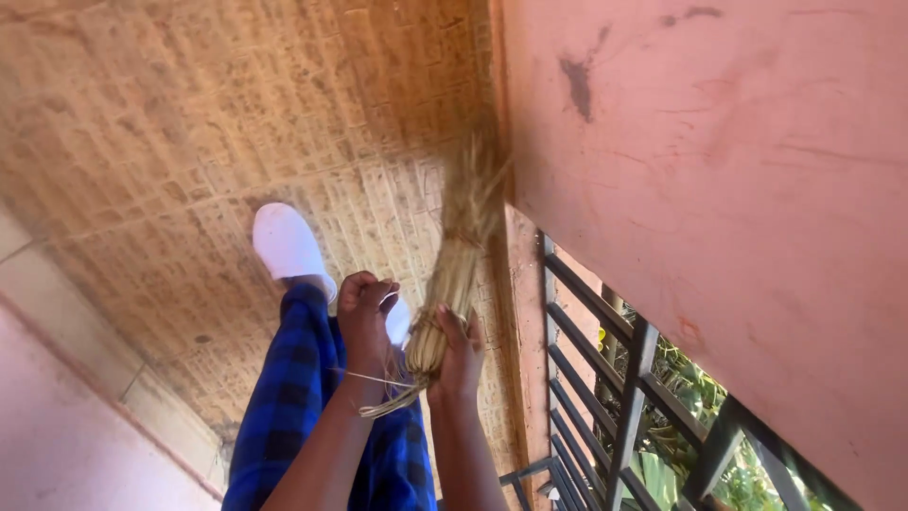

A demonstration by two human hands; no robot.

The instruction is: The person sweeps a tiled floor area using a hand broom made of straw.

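Fingers of the right hand (461,355) wrap the bound neck of a straw broom (456,260), gripping it firmly. Just beside it, the left hand (365,317) is curled in a fist, pinching a thin string (376,378) that runs to the binding. Broom bristles reach the patterned floor (189,142) against the pink wall (738,189). Blue checked trousers (288,397) and a white shoe (287,243) show below, with a dark railing (615,397) to the right.

We see our right hand (461,355) wrapped around the bound end of a straw broom (454,274), its bristles at the foot of the pink wall (719,189). Our left hand (367,317) is curled shut just beside it, above the brown patterned floor (189,142) and a white slipper (288,244).
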